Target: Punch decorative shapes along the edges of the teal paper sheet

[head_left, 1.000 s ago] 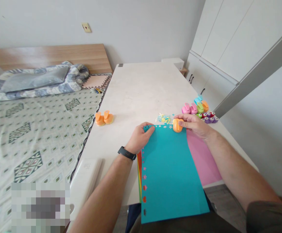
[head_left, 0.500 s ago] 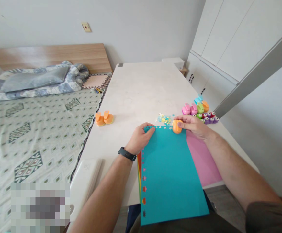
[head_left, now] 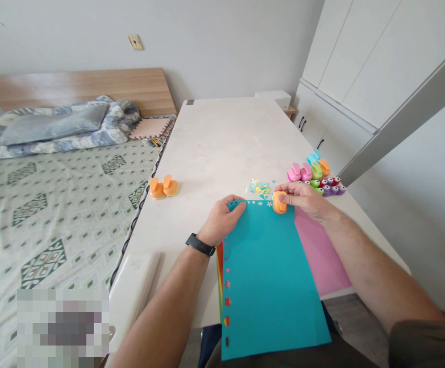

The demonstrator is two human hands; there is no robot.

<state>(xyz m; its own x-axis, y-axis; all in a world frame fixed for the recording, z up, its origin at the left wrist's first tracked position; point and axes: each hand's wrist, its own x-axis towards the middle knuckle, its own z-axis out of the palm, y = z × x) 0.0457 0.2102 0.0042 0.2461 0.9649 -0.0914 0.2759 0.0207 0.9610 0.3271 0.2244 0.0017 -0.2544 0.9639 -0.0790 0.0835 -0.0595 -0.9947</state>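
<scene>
A teal sheet of paper (head_left: 268,276) hangs over the table's near edge, with punched shapes along its left side and far edge. My left hand (head_left: 226,217) pinches its far left corner, thumb on top. At the far edge, toward the right, my right hand (head_left: 306,200) grips an orange craft punch (head_left: 279,203) set on the paper's rim, thumb on its lever. Just beyond lies a scatter of small yellow and blue paper cutouts (head_left: 259,188). Pink paper (head_left: 322,250) lies partly under the teal sheet at right, and red and yellow sheet edges show at left.
Two orange punches (head_left: 164,187) stand at the table's left side. Several coloured punches (head_left: 314,174) are grouped at the right edge. A long white case (head_left: 136,286) lies at the near left. The bed (head_left: 69,204) adjoins the table's left side, and white cabinets (head_left: 345,66) rise at right.
Both hands keep their holds. The punch and the teal sheet sit very slightly lower in the picture; the punch's lever looks a little more pressed.
</scene>
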